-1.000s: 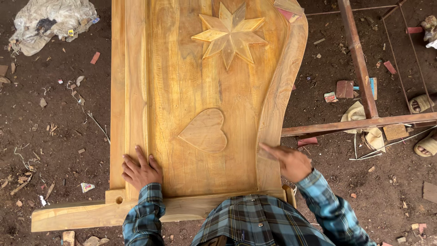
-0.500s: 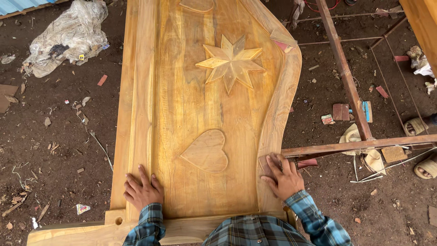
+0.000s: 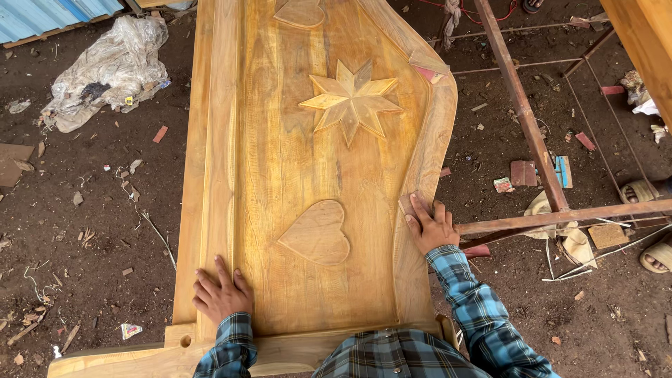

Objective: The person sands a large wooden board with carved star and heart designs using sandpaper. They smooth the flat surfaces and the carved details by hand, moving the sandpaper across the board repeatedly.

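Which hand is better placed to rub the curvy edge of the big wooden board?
The right hand, probably. It already lies on the curved edge, pressing a small sanding pad. The left hand rests flat on the opposite straight side.

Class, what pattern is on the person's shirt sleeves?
Blue plaid sleeves, clearest in the head view.
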